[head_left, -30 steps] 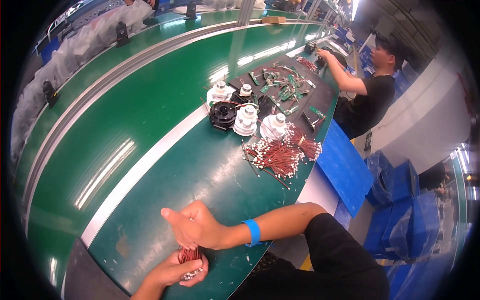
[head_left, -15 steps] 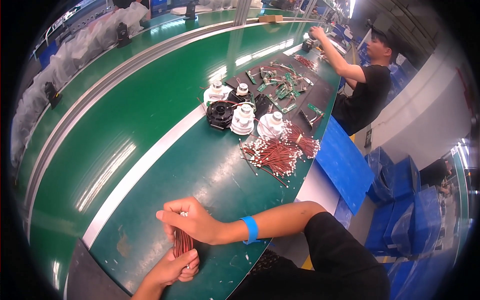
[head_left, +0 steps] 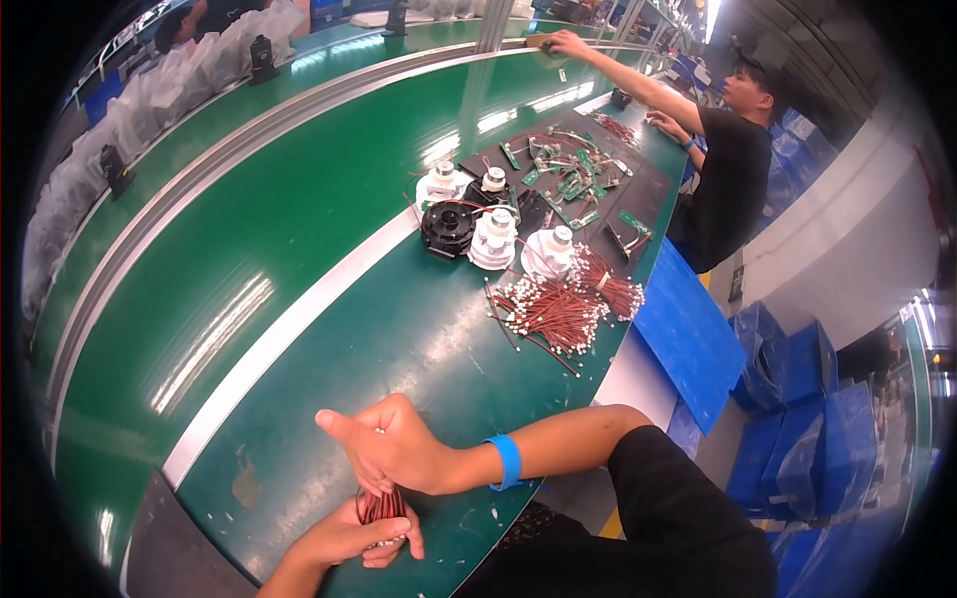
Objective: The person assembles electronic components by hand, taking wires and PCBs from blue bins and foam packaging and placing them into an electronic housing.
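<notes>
My left hand [head_left: 354, 535] is closed round the lower end of a bundle of red and black wires [head_left: 382, 505] over the green table. Curled over the bundle's upper end is my right hand [head_left: 399, 448], its thumb sticking out to the left. A bit of white connector shows between the right fingers; the rest of that end is hidden by the hand. Farther along the table lies a loose pile of red and black cables [head_left: 553, 317] with white plugs. Against it rests another cable bundle [head_left: 613, 287], tied with a light band.
White motor units [head_left: 492, 241] and a black round housing [head_left: 448, 229] stand behind the cables. Green circuit boards [head_left: 578, 184] lie on a dark mat. A green conveyor [head_left: 299, 219] runs along the left. A co-worker [head_left: 733, 169] sits far right, above blue bins [head_left: 778, 448].
My right hand has shifted slightly, its thumb now standing away, and less of the wire bundle shows between my hands. The co-worker's arm has stretched left across the conveyor.
</notes>
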`<state>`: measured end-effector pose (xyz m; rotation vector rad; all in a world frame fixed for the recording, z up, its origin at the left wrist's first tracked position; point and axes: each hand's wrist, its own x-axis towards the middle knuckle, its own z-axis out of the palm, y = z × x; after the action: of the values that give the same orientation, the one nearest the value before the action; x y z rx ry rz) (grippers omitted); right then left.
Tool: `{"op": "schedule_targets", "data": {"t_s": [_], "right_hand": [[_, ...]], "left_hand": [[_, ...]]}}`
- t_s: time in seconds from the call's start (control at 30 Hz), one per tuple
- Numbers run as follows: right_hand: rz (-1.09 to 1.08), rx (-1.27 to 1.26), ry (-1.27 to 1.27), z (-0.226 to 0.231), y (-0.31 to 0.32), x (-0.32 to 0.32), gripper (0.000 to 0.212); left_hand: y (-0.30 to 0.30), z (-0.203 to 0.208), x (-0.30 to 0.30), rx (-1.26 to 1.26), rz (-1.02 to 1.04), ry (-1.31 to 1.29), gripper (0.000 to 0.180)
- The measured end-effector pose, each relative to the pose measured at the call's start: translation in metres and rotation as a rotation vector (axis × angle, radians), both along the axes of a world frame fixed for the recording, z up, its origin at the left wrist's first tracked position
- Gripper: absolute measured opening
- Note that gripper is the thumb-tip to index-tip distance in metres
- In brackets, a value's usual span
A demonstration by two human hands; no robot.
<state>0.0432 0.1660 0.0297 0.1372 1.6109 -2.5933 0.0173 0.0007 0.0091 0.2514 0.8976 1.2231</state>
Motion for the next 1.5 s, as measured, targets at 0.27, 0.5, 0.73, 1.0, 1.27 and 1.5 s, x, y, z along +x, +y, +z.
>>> {"op": "schedule_targets", "data": {"t_s": [0.27, 0.5, 0.73, 1.0, 1.27, 1.5], "right_hand": [[0.058, -0.079, 0.031, -0.002, 0.001, -0.004, 0.041], [-0.012, -0.175, 0.134, -0.006, -0.004, -0.009, 0.029], [0.096, -0.128, 0.084, -0.005, -0.002, -0.011, 0.037], [-0.021, -0.021, 0.015, -0.009, -0.005, -0.004, 0.059], [0.036, -0.05, 0.06, -0.001, 0.0, 0.002, 0.059], [0.068, -0.137, 0.093, -0.01, -0.001, -0.009, 0.043]], "left_hand": [[-0.009, -0.005, -0.004, 0.002, 0.077, -0.053, 0.028], [-0.001, 0.002, -0.008, -0.073, 0.079, -0.033, 0.023], [-0.003, -0.002, -0.008, -0.036, 0.066, -0.064, 0.024], [-0.001, -0.005, -0.006, 0.004, -0.003, -0.084, 0.024], [0.005, 0.001, 0.0, 0.017, -0.063, 0.104, 0.016], [-0.004, -0.004, -0.003, -0.058, 0.067, -0.121, 0.031]]}}
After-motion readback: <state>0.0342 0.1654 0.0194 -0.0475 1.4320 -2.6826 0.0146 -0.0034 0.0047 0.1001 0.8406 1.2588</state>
